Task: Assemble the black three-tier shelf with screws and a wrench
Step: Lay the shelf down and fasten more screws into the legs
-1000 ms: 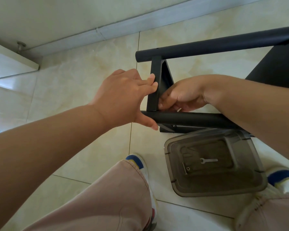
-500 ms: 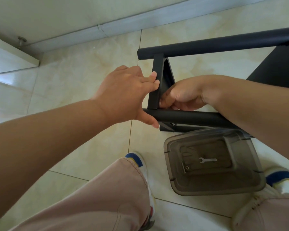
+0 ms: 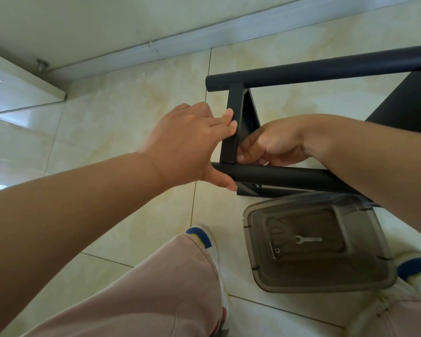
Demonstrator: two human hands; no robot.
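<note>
The black shelf frame point(image 3: 301, 74) lies on its side on the tiled floor point(image 3: 122, 113), two long round tubes running left to right, and between them, near their left ends, a short flat crossbar point(image 3: 232, 122) stands almost square to both. That joint is where the action is. The left hand point(image 3: 187, 147) comes in from the left and clamps the corner: fingers pressed against the crossbar's outer face, thumb hooked under the end of the near tube point(image 3: 277, 173), so it grips the frame and steadies it. The right hand point(image 3: 272, 144) reaches from the right, inside the frame, fingers curled in tight against the inner side of the crossbar just above the near tube; it looks to be working a small fastener there, but whatever it pinches is hidden, so I can't say for sure. The crossbar's long axis runs away from the person, the tubes across, and the right hand is the one at the joint. A screw head point(image 3: 255, 185) shows under the near tube. Close by, between the shoes, a translucent tray point(image 3: 289, 283) holds the wrench point(image 3: 308, 239), lying flat with its handle pointing right, untouched, just below the right forearm, which makes that the likelier hand to pick it up.
</note>
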